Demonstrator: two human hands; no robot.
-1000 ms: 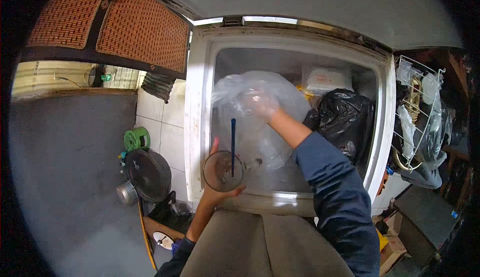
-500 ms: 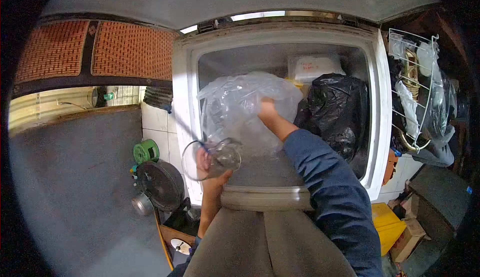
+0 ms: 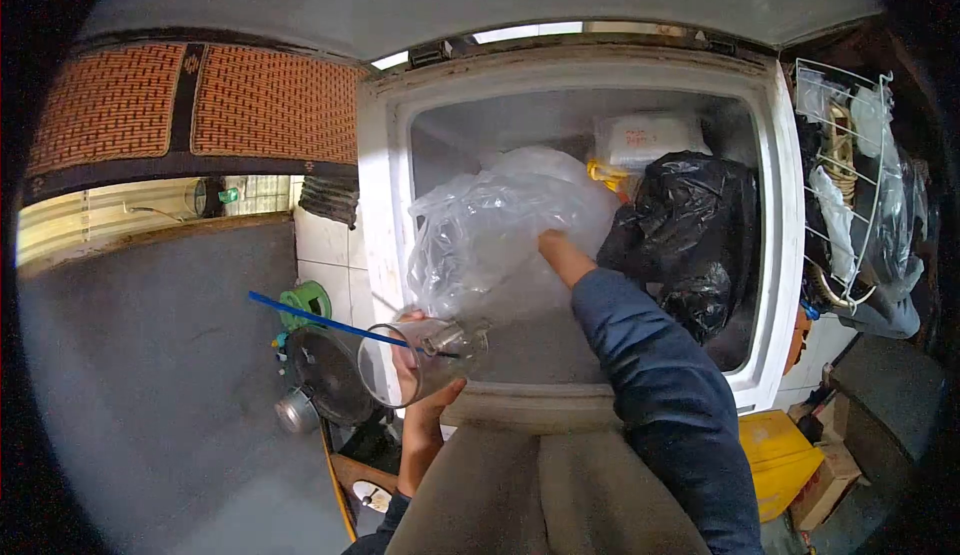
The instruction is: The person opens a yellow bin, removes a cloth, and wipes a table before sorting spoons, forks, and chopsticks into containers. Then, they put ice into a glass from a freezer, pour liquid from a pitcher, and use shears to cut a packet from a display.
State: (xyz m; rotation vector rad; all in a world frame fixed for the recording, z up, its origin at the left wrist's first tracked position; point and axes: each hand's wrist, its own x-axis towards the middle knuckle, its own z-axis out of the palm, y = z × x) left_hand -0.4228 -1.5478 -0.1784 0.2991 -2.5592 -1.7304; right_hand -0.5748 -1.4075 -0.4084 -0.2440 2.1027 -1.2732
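My left hand (image 3: 428, 407) is closed around a clear drinking glass (image 3: 432, 367), tilted on its side at the front left of an open chest freezer (image 3: 378, 170). A long blue straw (image 3: 320, 318) sticks out of the glass mouth toward the left. My right hand (image 3: 556, 249) reaches inside a large clear plastic bag (image 3: 465, 220) in the freezer. Its fingers are hidden in the bag, so their hold does not show. The bag's contents are blurred by the plastic. A black plastic bag (image 3: 690, 225) lies to the right of my right arm.
A white package with red writing (image 3: 652, 141) and something yellow (image 3: 604, 174) lie at the back of the freezer. A white wire rack (image 3: 845, 190) with bags stands right. At left are a dark round pan (image 3: 335, 375) and a green object (image 3: 308, 303).
The glass has tilted further onto its side, and its straw now points left. My right hand has come nearer the front, deeper into the bag. The bag's top has sagged.
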